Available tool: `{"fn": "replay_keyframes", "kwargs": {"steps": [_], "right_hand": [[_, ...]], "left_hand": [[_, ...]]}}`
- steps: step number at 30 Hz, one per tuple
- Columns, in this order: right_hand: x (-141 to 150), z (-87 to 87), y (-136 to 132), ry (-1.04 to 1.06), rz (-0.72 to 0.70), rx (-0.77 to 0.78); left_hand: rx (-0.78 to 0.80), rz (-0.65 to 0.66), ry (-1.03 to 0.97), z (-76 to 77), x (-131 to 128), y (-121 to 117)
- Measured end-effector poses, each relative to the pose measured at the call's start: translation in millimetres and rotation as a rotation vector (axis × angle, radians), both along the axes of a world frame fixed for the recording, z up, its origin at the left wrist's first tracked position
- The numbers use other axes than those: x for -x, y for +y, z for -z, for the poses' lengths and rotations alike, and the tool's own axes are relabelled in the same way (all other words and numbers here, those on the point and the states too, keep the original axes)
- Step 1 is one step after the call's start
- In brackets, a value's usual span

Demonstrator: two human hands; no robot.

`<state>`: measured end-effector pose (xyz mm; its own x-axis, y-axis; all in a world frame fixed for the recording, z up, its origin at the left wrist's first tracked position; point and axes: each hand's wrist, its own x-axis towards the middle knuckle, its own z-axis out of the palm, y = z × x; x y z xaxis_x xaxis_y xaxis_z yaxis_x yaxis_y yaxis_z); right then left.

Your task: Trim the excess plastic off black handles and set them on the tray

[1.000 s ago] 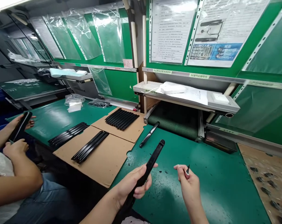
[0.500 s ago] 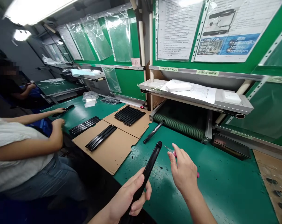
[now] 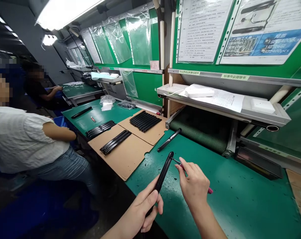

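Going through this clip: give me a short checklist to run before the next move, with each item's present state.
Left hand grips the black plastic bar: ok.
Right hand holds the pink-handled craft knife: ok.
Knife blade touching the bar's end: cannot tell.
Loose black bar on the green mat lies apart from both hands: ok.
Mat free of black specks: not ok.

Two hands (image 3: 142,209), one black bar (image 3: 163,174), one pink-handled knife (image 3: 181,165), two cardboard sheets (image 3: 130,159), two co-workers (image 3: 28,139).
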<state>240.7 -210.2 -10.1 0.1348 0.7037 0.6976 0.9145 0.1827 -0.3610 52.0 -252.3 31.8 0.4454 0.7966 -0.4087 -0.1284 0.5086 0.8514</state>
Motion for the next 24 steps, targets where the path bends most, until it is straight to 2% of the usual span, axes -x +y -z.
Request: {"fn": "replay_keyframes", "kwargs": {"steps": [6,11,15,18,21,24], "right_hand": [[1,-6.8,6,-0.116,0.167,-0.112],[10,-14.7,16,-0.225,0.258,-0.155],[17,-23.2,27,-0.321,0.267,-0.175],[16,-28.0,34,-0.334,0.182,-0.084],[10,-29.4,39,-0.192,0.015,0.112],[9,-30.6,41,0.195,-0.037,0.230]], "left_hand": [[0.004,0.068,0.007,-4.2,-1,19],[0.047,0.135,-0.015,-8.8,13,41],[0.062,0.174,-0.056,-5.3,27,57],[0.109,0.213,-0.127,-0.7,38,70],[0.136,0.216,-0.207,2.5,46,82],[0.081,0.218,-0.220,4.2,48,92]]}}
